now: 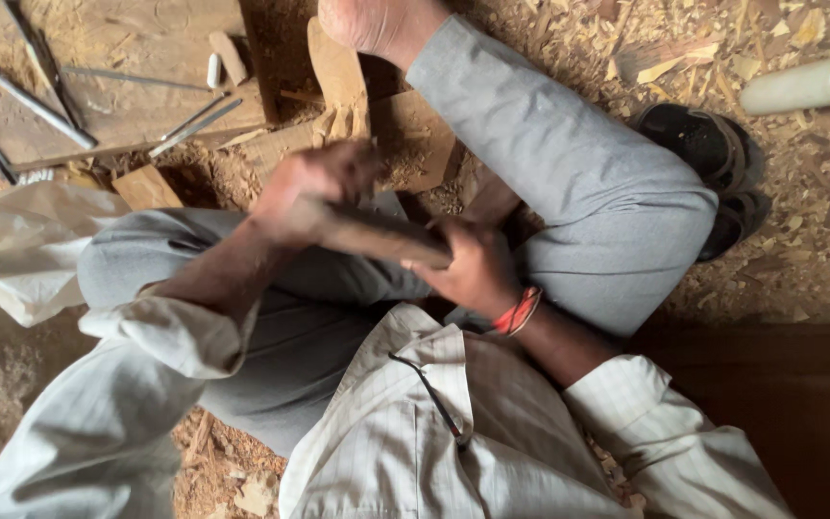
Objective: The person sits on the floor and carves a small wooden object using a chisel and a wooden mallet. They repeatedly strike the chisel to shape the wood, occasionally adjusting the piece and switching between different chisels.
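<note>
Head view, looking down on a person seated on a floor strewn with wood shavings (722,38).

- Left hand (314,187): fingers curled and pressed together around one end of a flat wooden piece (386,238); blurred, so fingertip detail cannot be told.
- Right hand (473,269): fingers wrapped shut on the other end of the same wooden piece; a red and orange thread band (521,309) sits at the wrist just behind them.
- Wooden piece: dark, long and flat, spanning between the two sets of fingers, held above the lap.
- Carved wooden blank (338,82): pale, just beyond the left fingers, lying on a wooden block (415,139) and touched by a bare foot (367,21).
- Metal chisels (21,96): several thin rods, well beyond the left fingers, on a wooden board (156,67) at upper left.
- White cloth bag (16,245): crumpled, well out to the left of the left fingers.
- Dark sandals (713,154): well out to the right of the right fingers, past the bent knee.
- White bottle with blue cap (804,85): on its side, far to the right of the right fingers.
</note>
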